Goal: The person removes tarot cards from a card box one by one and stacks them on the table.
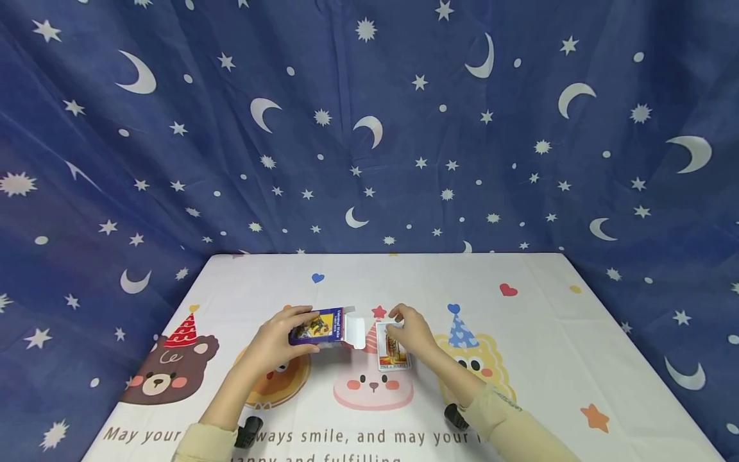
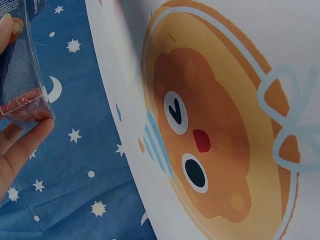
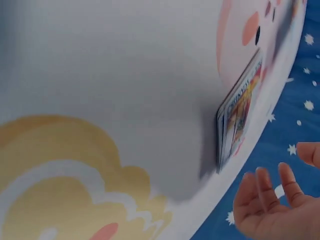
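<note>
My left hand point(image 1: 276, 339) grips a purple-blue card box point(image 1: 319, 326) with a yellow picture, its white end flap point(image 1: 355, 332) standing open towards the right. In the left wrist view, fingers point(image 2: 31, 142) and thumb hold the shiny box point(image 2: 22, 75) by its sides. Right of the box, a small stack of picture cards point(image 1: 394, 357) lies face up on the table. Over the far right part of that stack is my right hand point(image 1: 416, 333). The right wrist view shows this hand point(image 3: 275, 210) apart from the cards point(image 3: 240, 112), fingers loosely bent with nothing between them.
A white cloth point(image 1: 537, 359) printed with cartoon animals, hearts and lettering covers the table. Behind it hangs a dark blue curtain point(image 1: 398, 212) with moons and stars. Black wrist-worn devices sit near the left sleeve point(image 1: 208, 443) and the right sleeve point(image 1: 502, 417).
</note>
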`<state>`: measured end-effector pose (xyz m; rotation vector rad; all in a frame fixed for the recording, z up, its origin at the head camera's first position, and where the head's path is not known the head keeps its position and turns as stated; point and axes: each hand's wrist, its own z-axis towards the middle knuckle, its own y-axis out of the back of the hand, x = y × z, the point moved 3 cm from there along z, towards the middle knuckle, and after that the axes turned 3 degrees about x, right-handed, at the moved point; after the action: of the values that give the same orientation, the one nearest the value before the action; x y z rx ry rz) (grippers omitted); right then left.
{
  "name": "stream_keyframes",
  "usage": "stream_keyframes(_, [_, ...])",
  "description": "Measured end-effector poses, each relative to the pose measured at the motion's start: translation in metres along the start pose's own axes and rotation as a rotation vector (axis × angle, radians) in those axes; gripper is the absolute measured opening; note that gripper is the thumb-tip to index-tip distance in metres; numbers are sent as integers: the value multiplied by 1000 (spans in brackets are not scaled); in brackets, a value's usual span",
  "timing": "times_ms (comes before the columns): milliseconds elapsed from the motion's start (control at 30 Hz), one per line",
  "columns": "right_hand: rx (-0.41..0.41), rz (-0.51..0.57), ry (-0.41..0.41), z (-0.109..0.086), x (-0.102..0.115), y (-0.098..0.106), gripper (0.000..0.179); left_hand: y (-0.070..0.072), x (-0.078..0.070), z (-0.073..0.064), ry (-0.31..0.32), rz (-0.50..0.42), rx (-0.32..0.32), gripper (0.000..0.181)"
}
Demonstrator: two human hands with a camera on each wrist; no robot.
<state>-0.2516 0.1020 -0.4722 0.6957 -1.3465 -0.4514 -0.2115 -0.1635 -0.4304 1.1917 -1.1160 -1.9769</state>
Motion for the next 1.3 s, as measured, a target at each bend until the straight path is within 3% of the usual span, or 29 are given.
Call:
stream_keyframes(100, [-9,129,-13,-2,-3,5,17,0,0,-1,15,-5,3,63])
stream_keyframes(300, [-27,287,-70,-2,-5,15,14,1,-3,0,8,-8,0,63])
stream_keyframes(733, [118,612,-191,-12,7,22,22,-2,-12,-2,-15,-29,-8,63])
stream_keyframes(967, [198,682,-164,-14,15,18,30,-5,-15,0,-38,-17,-24,63])
stream_keyframes(1300, [235,704,-201,-16,27,6,28,-10,-18,0,-91,4,-46,58])
